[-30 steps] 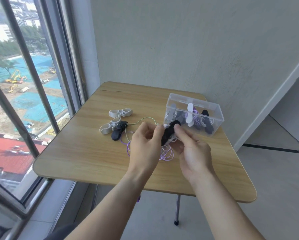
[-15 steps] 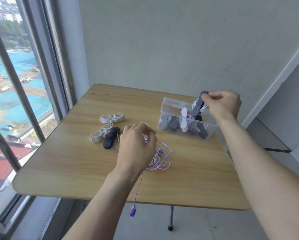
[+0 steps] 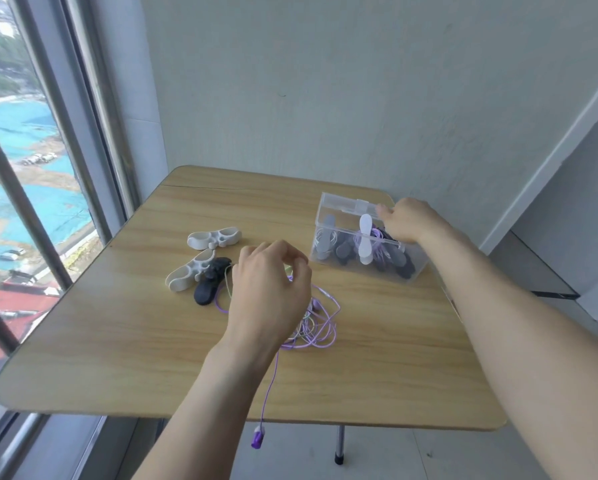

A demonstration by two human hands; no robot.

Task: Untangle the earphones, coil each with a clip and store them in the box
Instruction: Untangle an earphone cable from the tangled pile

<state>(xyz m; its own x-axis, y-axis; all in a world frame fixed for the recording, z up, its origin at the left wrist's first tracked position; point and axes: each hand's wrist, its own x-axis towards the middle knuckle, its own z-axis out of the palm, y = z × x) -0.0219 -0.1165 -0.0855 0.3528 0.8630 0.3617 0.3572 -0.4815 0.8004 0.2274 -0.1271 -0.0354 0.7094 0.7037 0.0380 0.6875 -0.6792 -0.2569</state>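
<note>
Light wooden table with rounded corners [image 3: 377, 368] stands against pale grey plaster wall [image 3: 325, 81]. Thin metal table leg with black foot [image 3: 339, 446] under near edge. Tall window with grey metal bars [image 3: 30, 188] at left. Pale tiled floor [image 3: 446, 455] below.

right hand [image 3: 406, 220]: lowered from above the clear plastic box [image 3: 366, 237], right of centre, into its open top
black-clipped white earphone coil: no longer visible in that hand's fingers
</note>
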